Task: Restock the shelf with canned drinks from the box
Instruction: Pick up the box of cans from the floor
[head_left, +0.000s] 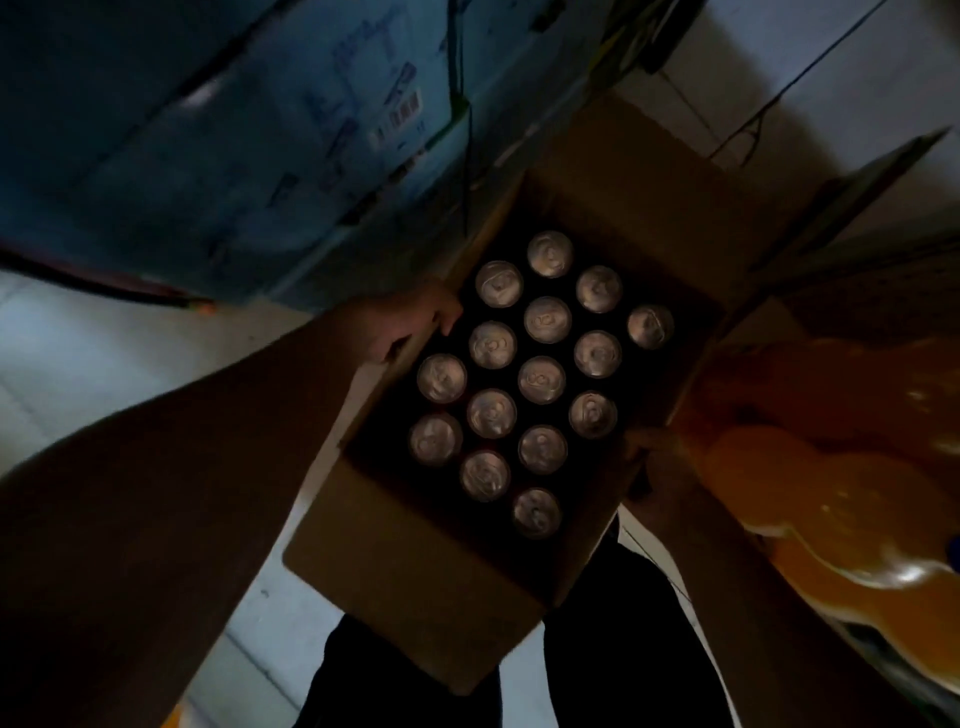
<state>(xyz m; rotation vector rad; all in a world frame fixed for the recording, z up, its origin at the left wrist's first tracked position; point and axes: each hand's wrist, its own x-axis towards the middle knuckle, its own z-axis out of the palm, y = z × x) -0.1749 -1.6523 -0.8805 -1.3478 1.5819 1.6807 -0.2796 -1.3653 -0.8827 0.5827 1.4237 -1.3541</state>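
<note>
The box is held between both hands, long axis running near-left to far-right. The left hand grips its left wall, fingers curled over the rim. The right hand holds the right wall; its grip is obscured. The cans stand upright inside, equally near either hand.

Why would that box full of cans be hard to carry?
The cardboard box probably feels heavy, since the cans nearly fill it. Its flaps are open, so the walls may bend a bit. That is likely why the left hand grips one rim and the right hand holds the opposite side.
</note>
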